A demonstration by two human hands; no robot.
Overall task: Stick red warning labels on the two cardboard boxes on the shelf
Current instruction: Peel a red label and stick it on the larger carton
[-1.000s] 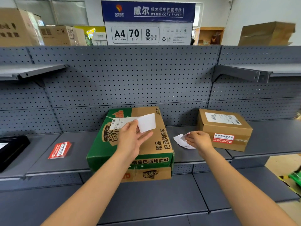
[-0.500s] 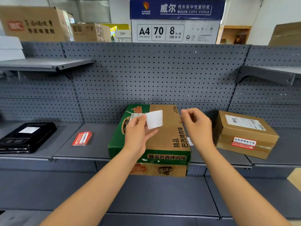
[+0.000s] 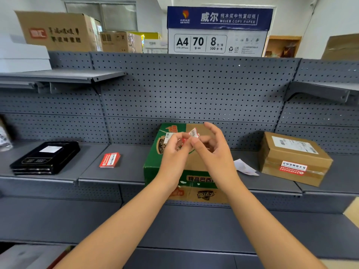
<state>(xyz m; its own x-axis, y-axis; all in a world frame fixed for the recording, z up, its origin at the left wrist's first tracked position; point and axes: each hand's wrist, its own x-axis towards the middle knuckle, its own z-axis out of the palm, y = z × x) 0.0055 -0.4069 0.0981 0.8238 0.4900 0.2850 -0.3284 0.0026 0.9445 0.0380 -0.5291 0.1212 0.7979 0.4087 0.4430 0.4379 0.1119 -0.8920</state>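
Lowest in the frame, two bare forearms rise from the bottom edge and meet at the centre, in front of the green-and-brown printed cardboard box [image 3: 155, 167]. We see the left hand [image 3: 174, 150] with fingertips curled in, pinching a white backing strip [image 3: 168, 137]. The right hand [image 3: 211, 152] nips the small red-and-white warning label [image 3: 193, 133] between thumb and forefinger, its other fingers fanned upward. The label is held in the air above the box top, and its long axis slants from lower left to upper right, the free end tipped up; we cannot read its print. The box overhangs the front lip of the grey metal shelf [image 3: 120, 171]. Just right of it lies a scrap of white paper [image 3: 244, 167], then the plain brown cardboard box [image 3: 291, 150], whose front face carries a red stuck-on label [image 3: 293, 167] running lengthwise left to right. Left of centre lie a small stack of red labels [image 3: 109, 160] and, further left, a flat black case [image 3: 44, 158]. Behind stands the grey perforated back panel [image 3: 194, 90]. On top of the unit sit a blue-and-white copy-paper carton [image 3: 217, 32] and, at upper left, brown cartons [image 3: 56, 32] before a window.
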